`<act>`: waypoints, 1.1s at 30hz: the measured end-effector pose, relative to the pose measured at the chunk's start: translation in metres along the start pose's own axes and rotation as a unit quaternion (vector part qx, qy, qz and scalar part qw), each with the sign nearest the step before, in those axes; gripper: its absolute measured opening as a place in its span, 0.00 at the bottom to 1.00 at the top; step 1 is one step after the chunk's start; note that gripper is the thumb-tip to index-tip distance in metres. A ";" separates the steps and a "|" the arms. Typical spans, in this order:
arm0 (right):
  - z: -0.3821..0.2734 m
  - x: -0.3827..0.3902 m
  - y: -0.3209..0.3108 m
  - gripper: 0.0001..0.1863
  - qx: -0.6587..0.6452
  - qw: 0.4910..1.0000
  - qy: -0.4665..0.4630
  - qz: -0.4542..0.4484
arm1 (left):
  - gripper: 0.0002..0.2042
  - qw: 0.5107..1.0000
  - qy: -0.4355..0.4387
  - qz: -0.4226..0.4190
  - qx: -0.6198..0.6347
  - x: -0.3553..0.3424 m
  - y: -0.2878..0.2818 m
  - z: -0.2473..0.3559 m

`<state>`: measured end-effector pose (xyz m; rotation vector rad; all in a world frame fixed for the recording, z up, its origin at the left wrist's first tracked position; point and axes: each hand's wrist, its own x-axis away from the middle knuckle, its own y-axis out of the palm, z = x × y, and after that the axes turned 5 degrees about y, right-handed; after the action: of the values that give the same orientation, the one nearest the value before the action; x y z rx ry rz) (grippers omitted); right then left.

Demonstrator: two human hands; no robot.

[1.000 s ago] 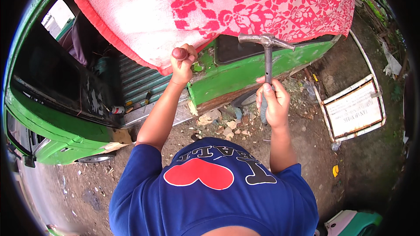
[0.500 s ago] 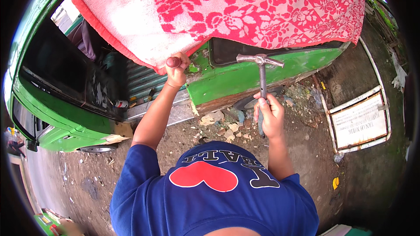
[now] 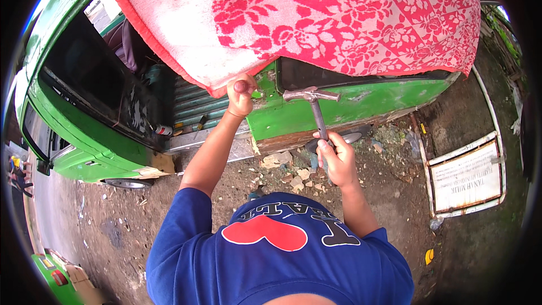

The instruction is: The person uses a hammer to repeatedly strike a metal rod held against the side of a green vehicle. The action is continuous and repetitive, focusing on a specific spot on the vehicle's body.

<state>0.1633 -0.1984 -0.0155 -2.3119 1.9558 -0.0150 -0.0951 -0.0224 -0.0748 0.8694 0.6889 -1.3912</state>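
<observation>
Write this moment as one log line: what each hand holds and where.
left hand: grips round-ended tool against green vehicle body | right hand: holds hammer, head raised near panel | red floral cloth: draped above

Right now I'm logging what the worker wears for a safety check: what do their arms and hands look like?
Both arms are bare from the short sleeves down. The left hand and right hand wear no gloves; no rings, watch or wristband show. The sleeves belong to a blue T-shirt printed with a red heart shape and dark lettering.

Blanket [image 3: 339, 17] over van [image 3: 350, 104], hammer [image 3: 313, 107] below
</observation>
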 end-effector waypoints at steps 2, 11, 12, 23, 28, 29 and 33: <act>0.000 0.000 0.000 0.12 0.006 1.000 -0.005 -0.002 | 0.17 1.000 0.012 -0.005 -0.018 0.000 0.003 0.000; -0.001 0.003 0.005 0.12 0.013 1.000 -0.012 0.001 | 0.18 1.000 0.006 -0.006 0.002 0.001 0.001 -0.008; 0.001 0.003 0.005 0.12 0.005 1.000 -0.011 0.003 | 0.19 1.000 0.012 -0.009 -0.003 0.001 0.001 -0.008; -0.025 -0.007 0.020 0.26 0.106 0.957 -0.269 0.013 | 0.28 0.989 0.069 -0.059 -0.112 -0.007 0.009 0.000; -0.044 -0.022 0.027 0.34 0.330 0.907 -0.261 -0.006 | 0.33 0.995 0.005 -0.058 -0.078 0.007 -0.008 -0.021; -0.049 -0.019 0.027 0.34 0.300 0.917 -0.262 0.004 | 0.33 0.998 0.020 -0.031 -0.060 0.011 -0.007 -0.027; -0.053 -0.014 0.031 0.30 0.205 0.918 -0.339 0.027 | 0.18 0.997 0.060 -0.040 -0.032 0.002 0.004 -0.024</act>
<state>0.1258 -0.1938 0.0351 -1.6797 1.4802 0.3085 -0.0891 -0.0029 -0.0889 0.8884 0.8632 -1.3884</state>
